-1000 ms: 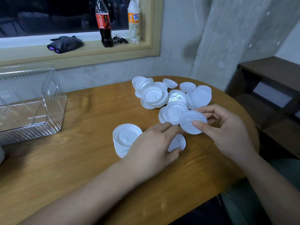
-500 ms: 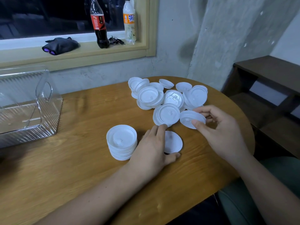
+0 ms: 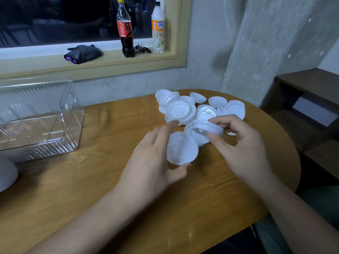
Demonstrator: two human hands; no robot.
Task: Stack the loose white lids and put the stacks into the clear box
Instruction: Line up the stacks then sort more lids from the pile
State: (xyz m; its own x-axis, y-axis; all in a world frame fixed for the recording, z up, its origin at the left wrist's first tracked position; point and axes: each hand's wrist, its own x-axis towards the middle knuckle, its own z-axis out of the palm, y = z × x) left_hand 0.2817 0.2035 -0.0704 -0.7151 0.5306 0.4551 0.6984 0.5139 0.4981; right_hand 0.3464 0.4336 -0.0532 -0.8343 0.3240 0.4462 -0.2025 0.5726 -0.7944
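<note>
My left hand point(image 3: 152, 162) holds one white lid point(image 3: 181, 148) tilted up off the wooden table point(image 3: 91, 180), pinched between thumb and fingers. My right hand point(image 3: 244, 145) grips a second white lid point(image 3: 206, 128) by its rim, just above and right of the first one. Behind both hands lies a pile of several loose white lids point(image 3: 180, 109). The stack of lids is almost hidden behind my left hand; only a white edge point(image 3: 136, 148) shows. The clear ribbed box point(image 3: 42, 143) stands at the table's left, with no lids inside.
A white rounded object point(image 3: 6, 173) sits at the left edge of the table. On the window sill are a cola bottle point(image 3: 125, 30), an orange-label bottle point(image 3: 158, 28), keys and a dark cloth point(image 3: 83, 54). A dark wooden shelf point(image 3: 311, 99) stands to the right.
My left hand has lifted the flat lid off the table and now hides the stack. My right hand has raised its lid and brought it left, close to the other lid.
</note>
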